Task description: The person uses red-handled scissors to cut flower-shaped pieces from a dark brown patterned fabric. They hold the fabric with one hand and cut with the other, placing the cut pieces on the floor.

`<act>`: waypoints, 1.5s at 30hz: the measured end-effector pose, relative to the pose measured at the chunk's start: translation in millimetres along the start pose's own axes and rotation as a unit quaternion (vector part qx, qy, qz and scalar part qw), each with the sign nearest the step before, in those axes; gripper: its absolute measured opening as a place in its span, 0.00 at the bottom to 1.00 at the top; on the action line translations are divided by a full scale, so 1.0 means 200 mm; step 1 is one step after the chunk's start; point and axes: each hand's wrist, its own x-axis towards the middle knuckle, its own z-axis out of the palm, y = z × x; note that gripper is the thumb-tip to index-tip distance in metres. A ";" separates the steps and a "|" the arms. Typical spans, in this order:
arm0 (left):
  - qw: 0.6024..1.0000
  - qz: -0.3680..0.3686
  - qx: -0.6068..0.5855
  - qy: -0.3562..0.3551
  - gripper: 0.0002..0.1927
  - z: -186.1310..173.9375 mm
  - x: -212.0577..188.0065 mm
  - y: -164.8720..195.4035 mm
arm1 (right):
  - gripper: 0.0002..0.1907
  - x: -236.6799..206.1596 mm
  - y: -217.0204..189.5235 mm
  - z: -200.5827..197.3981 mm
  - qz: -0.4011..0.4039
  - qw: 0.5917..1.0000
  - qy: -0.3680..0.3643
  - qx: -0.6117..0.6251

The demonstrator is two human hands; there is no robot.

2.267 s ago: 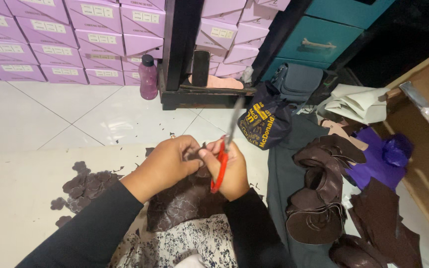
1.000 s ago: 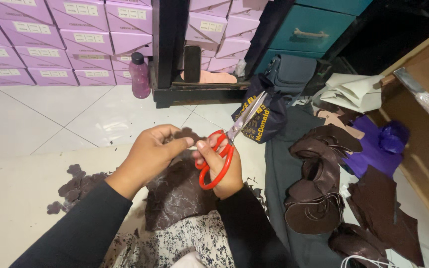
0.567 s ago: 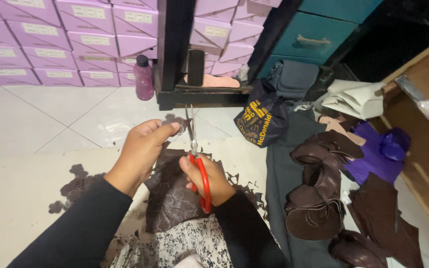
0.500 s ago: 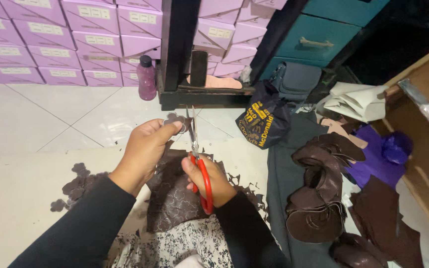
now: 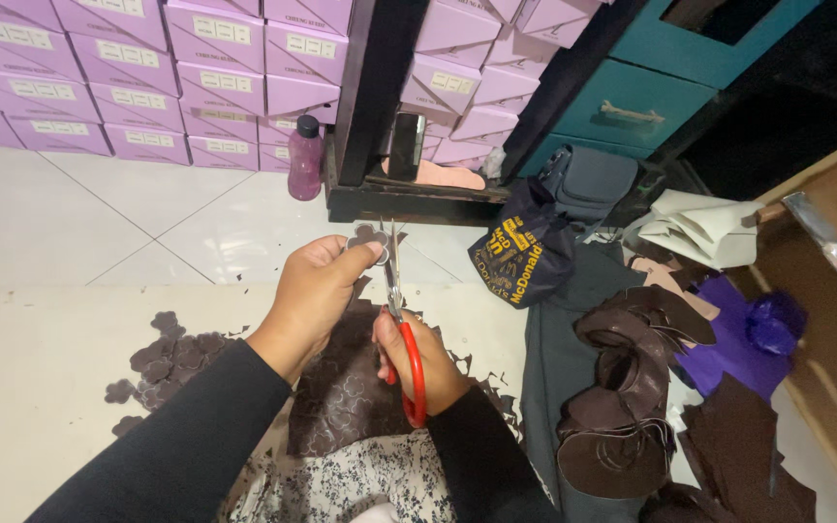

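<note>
Seen from the head, the left hand [image 5: 317, 291] pinches a brown leather sheet [image 5: 351, 397] while the right hand [image 5: 418, 363] grips red-handled scissors [image 5: 401, 324] (blades nearly closed) at its top edge, cut flower pieces [image 5: 162, 353] left, leather pile [image 5: 632, 387] crowding right.

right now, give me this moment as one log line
left hand: holds brown sheet | right hand: grips red scissors, blades up at sheet edge | cut pieces: piled left

The right hand [image 5: 417, 360] hides part of the red-handled scissors [image 5: 401, 329]; the dark brown leather sheet [image 5: 351, 397] runs under both arms.
</note>
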 end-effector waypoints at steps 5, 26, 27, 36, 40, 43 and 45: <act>1.000 -0.001 -0.002 0.002 0.09 0.00 -0.01 0.02 | 0.25 -0.01 -0.03 0.01 -0.012 1.000 -0.002 0.019; 1.000 -0.003 -0.030 -0.007 0.08 0.01 -0.02 0.03 | 0.25 -0.03 -0.05 0.05 0.013 0.997 0.052 0.054; 1.000 -0.002 -0.030 -0.006 0.08 0.01 -0.01 0.03 | 0.25 -0.03 -0.05 0.04 0.019 0.997 0.054 0.045; 1.000 0.000 0.020 -0.009 0.08 -0.03 0.00 0.06 | 0.23 -0.03 -0.06 0.00 0.031 0.998 0.020 0.046; 0.999 0.003 0.048 -0.023 0.08 -0.06 0.01 0.06 | 0.23 -0.04 -0.07 -0.01 0.040 0.998 0.015 0.042; 0.998 0.004 0.061 -0.025 0.08 -0.08 0.02 0.07 | 0.23 -0.05 -0.08 -0.02 0.045 0.999 0.010 0.030; 0.998 -0.001 0.063 -0.022 0.08 -0.09 0.03 0.06 | 0.23 -0.05 -0.08 -0.02 0.046 0.999 0.007 0.028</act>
